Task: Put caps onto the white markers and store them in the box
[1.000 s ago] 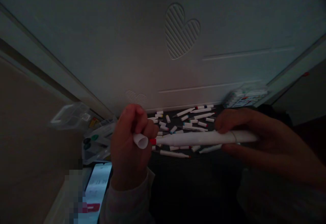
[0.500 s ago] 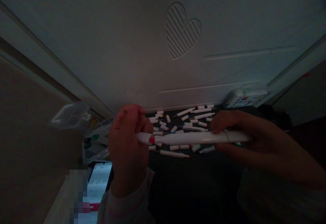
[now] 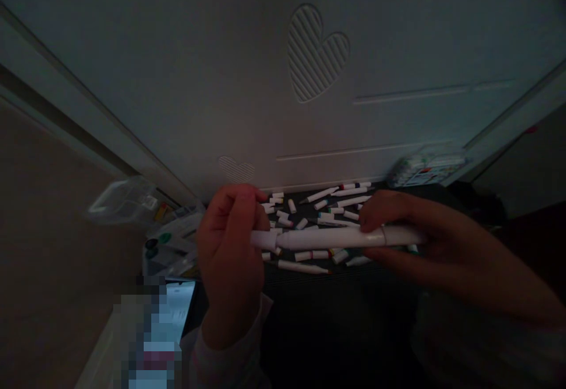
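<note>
My right hand (image 3: 411,236) pinches a white marker (image 3: 331,238) near its right end, holding it level. A thin ring runs round the barrel by the fingers. In my left hand (image 3: 236,241) a white marker cap (image 3: 264,239) is gripped between curled fingers. The cap sits over the marker's left tip, with a narrow step showing between cap and barrel; whether it is fully seated I cannot tell. Behind and below both hands, several loose white markers (image 3: 304,267) and loose caps (image 3: 292,206) lie scattered on a dark surface.
A clear plastic case (image 3: 170,241) with dark and green pieces lies at the left, its lid (image 3: 124,200) raised. Nearer stands a lit phone (image 3: 177,312), partly blurred out. A packed marker box (image 3: 427,168) rests against the white heart-embossed panel (image 3: 316,53).
The cap in my left hand has come over the marker's red tip, which no longer shows. My right hand has shifted slightly left with the marker.
</note>
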A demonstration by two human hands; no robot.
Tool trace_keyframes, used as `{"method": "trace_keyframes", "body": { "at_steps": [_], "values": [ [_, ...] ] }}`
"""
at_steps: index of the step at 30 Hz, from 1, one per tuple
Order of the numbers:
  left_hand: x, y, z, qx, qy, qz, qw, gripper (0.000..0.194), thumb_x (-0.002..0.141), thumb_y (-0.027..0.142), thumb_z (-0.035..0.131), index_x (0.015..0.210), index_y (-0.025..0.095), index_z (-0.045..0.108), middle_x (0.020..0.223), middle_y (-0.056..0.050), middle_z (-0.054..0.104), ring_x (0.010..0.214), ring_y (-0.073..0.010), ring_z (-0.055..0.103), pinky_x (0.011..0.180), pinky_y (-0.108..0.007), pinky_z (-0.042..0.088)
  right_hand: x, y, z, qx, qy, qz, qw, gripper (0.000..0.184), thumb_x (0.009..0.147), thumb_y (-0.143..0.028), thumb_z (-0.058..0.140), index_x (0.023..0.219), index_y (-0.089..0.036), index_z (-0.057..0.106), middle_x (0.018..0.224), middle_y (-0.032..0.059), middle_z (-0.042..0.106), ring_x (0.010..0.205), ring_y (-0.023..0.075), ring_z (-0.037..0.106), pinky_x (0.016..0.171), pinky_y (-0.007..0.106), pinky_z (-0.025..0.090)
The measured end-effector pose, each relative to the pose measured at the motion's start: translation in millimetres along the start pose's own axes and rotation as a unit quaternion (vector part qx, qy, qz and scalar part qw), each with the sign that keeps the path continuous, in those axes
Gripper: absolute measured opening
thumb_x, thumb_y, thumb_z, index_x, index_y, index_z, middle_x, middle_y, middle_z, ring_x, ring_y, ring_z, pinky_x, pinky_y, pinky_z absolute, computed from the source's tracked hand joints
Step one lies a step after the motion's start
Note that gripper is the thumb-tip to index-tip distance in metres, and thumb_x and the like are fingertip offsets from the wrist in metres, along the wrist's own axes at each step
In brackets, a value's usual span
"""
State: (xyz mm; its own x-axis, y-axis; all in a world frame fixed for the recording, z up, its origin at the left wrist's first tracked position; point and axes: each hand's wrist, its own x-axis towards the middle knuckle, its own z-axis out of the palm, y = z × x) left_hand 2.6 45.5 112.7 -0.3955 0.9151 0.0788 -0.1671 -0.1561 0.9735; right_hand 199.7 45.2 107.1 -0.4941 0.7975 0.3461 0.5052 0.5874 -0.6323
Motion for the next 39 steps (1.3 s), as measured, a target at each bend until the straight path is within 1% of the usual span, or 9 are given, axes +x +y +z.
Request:
{"method": "trace_keyframes", "body": {
  "at_steps": [5,11,18,21,25,29,33,36,39],
  "values": [
    [-2.1,-4.4,-2.9,0.049,-0.041,0.045,0.997,0.027,0.085,0.016,0.043,0.06,0.018,0.051,0.048,0.005,0.035,0.043,-0.0077,0.031,0.038,-0.018,0.028,-1.9,-1.2,-0.6,0.005,0.003,0.008,1.0,0.013,0.079,-0.029,0.061,0.091,-0.028,0.055,0.086,-0.0019,0.06,0.075,0.0124,0.059,0.056,0.017,0.046],
    [-3.4,-6.8,-4.3,0.097,-0.075,0.093,0.988,0.025,0.086,0.019,0.043,0.064,0.019,0.054,0.052,0.004,0.038,0.047,-0.009,0.037,0.041,-0.019,0.034,0.8,-3.1,-1.0,0.012,-0.012,0.017,1.0,0.012,0.079,-0.028,0.061,0.089,-0.027,0.057,0.081,-0.003,0.06,0.066,0.0096,0.057,0.054,0.016,0.045],
    [-3.4,-8.5,-6.8,0.138,-0.118,0.149,0.972,0.026,0.087,0.018,0.042,0.069,0.02,0.06,0.055,0.003,0.052,0.054,-0.0093,0.049,0.051,-0.017,0.041,2.7,-3.7,-1.0,0.024,-0.016,0.03,0.999,0.011,0.078,-0.03,0.061,0.088,-0.026,0.057,0.08,-0.0021,0.06,0.067,0.0114,0.058,0.055,0.018,0.046],
    [-4.1,-10.5,-9.9,0.134,-0.156,0.159,0.966,0.027,0.088,0.019,0.041,0.074,0.02,0.064,0.059,0.003,0.058,0.056,-0.0091,0.054,0.052,-0.017,0.043,0.2,-3.5,-2.3,0.027,-0.017,0.036,0.999,0.011,0.078,-0.03,0.061,0.087,-0.026,0.057,0.08,-0.0023,0.06,0.065,0.0111,0.057,0.055,0.019,0.045],
    [-6.4,-11.2,-11.3,0.098,-0.204,0.135,0.965,0.028,0.089,0.029,0.042,0.078,0.021,0.066,0.063,0.001,0.063,0.055,-0.0099,0.057,0.047,-0.018,0.043,0.0,-3.0,-2.8,0.033,-0.018,0.039,0.999,0.009,0.079,-0.031,0.06,0.086,-0.026,0.057,0.078,-0.0032,0.06,0.063,0.0102,0.055,0.054,0.019,0.044],
    [-7.4,-11.7,-9.2,0.047,-0.22,0.067,0.972,0.027,0.086,0.035,0.046,0.076,0.019,0.067,0.064,0.0,0.065,0.048,-0.009,0.055,0.042,-0.017,0.043,2.5,-2.5,-2.5,0.04,-0.017,0.04,0.998,0.008,0.079,-0.03,0.061,0.085,-0.025,0.057,0.076,-0.0041,0.058,0.061,0.0091,0.054,0.053,0.018,0.043],
    [-7.2,-12.7,-9.3,-0.004,-0.237,0.004,0.971,0.019,0.079,0.035,0.057,0.077,0.02,0.069,0.065,0.0,0.066,0.051,-0.0099,0.057,0.044,-0.018,0.045,3.2,-2.9,-2.5,0.041,-0.019,0.042,0.998,0.009,0.078,-0.03,0.061,0.085,-0.025,0.057,0.077,-0.0031,0.059,0.063,0.0104,0.055,0.054,0.019,0.044],
    [-6.9,-10.6,-11.0,0.042,-0.239,-0.007,0.97,0.009,0.069,0.028,0.069,0.074,0.022,0.07,0.061,0.001,0.066,0.047,-0.0091,0.055,0.043,-0.017,0.042,1.6,-3.0,-3.3,0.052,-0.021,0.049,0.997,0.009,0.077,-0.029,0.062,0.084,-0.024,0.058,0.079,-0.0026,0.06,0.065,0.0113,0.057,0.056,0.02,0.045],
    [-5.2,-7.2,-12.7,0.119,-0.274,-0.005,0.954,0.012,0.063,0.021,0.073,0.075,0.022,0.071,0.059,0.001,0.065,0.045,-0.0095,0.054,0.04,-0.017,0.039,0.6,-1.8,-4.2,0.063,-0.016,0.049,0.997,0.01,0.076,-0.027,0.063,0.084,-0.025,0.058,0.079,-0.0039,0.06,0.064,0.0101,0.057,0.056,0.019,0.045]
  ]
}}
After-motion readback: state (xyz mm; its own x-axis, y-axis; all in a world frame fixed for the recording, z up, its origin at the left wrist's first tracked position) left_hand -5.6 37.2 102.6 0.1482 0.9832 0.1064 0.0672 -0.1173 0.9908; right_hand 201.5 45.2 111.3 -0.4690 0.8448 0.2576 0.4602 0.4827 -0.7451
